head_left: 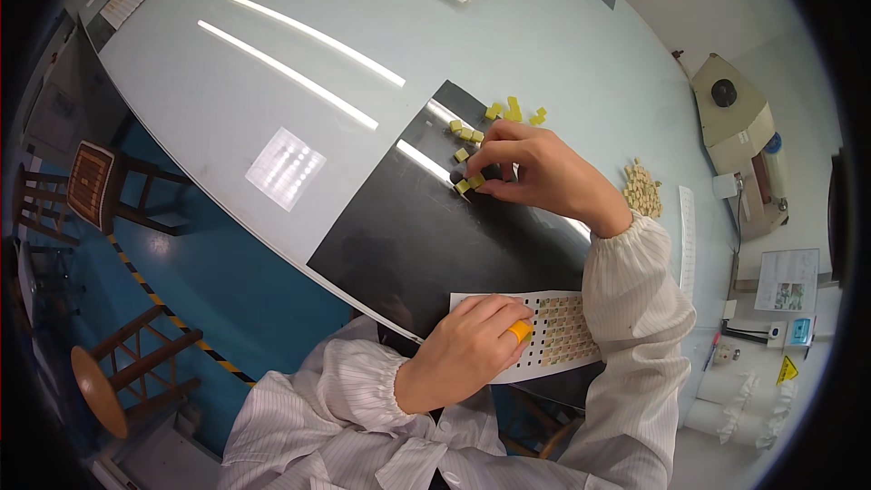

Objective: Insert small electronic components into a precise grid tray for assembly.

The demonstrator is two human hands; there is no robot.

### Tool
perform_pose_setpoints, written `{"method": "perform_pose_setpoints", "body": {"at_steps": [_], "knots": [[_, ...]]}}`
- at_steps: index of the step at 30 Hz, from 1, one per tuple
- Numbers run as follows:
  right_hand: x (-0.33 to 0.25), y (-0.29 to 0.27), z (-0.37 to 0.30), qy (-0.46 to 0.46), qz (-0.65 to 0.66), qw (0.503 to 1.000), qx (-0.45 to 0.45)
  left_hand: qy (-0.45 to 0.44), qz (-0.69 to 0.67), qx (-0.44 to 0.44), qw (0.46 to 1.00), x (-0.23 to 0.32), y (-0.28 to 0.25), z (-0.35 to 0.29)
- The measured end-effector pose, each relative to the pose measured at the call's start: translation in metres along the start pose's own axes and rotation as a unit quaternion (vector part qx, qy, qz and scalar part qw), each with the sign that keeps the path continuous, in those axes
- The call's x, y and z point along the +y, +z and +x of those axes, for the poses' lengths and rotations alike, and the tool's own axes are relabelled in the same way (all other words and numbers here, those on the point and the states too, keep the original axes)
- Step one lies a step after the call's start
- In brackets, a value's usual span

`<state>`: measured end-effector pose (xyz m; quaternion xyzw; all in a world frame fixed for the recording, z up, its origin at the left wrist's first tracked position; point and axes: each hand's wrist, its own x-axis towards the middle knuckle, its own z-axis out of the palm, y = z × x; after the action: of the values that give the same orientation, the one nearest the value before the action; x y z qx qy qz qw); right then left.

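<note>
Right hand tight on yellow block — left hand, grip unclear, on gridded card

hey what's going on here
A person's right hand is at a small yellow block over a black mat; whether it is gripped is unclear. More blocks lie just beyond. The left hand rests on a white sheet bearing rows of small pieces, with something orange at its fingers.

Black rectangular mat appears smooth, glossy. White dark-spotted sheet appears matt paper. Striped white sleeves are cloth.
</note>
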<state>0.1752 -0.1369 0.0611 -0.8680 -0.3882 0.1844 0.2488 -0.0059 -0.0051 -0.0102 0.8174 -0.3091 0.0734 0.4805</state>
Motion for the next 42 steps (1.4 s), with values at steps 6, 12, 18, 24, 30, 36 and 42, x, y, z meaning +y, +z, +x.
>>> {"method": "perform_pose_setpoints", "body": {"at_steps": [6, 12, 18, 24, 30, 36, 42], "knots": [[-0.004, 0.0, -0.001, 0.016, 0.0, 1.0, 0.006, 0.003, 0.002, 0.006, 1.0, -0.001, 0.001, -0.001], [0.0, 0.001, 0.0, -0.002, -0.023, 1.0, -0.001, 0.004, 0.005, 0.005, 1.0, 0.0, 0.0, -0.001], [-0.005, 0.003, -0.003, -0.013, 0.016, 0.999, 0.031, 0.005, -0.012, 0.002, 1.0, -0.001, 0.001, -0.002], [-0.009, 0.012, 0.002, -0.017, 0.031, 0.999, 0.036, 0.004, 0.002, 0.008, 1.0, 0.0, -0.002, 0.0], [-0.012, 0.006, 0.002, -0.01, 0.032, 0.998, 0.044, 0.008, 0.002, 0.013, 1.0, -0.001, -0.003, -0.001], [-0.013, 0.006, 0.005, -0.017, 0.0, 1.0, 0.01, 0.008, 0.002, 0.012, 1.0, -0.001, -0.003, -0.001], [-0.009, 0.011, 0.003, -0.037, -0.044, 0.998, 0.018, 0.01, 0.005, 0.011, 1.0, 0.0, -0.003, -0.001]]}}
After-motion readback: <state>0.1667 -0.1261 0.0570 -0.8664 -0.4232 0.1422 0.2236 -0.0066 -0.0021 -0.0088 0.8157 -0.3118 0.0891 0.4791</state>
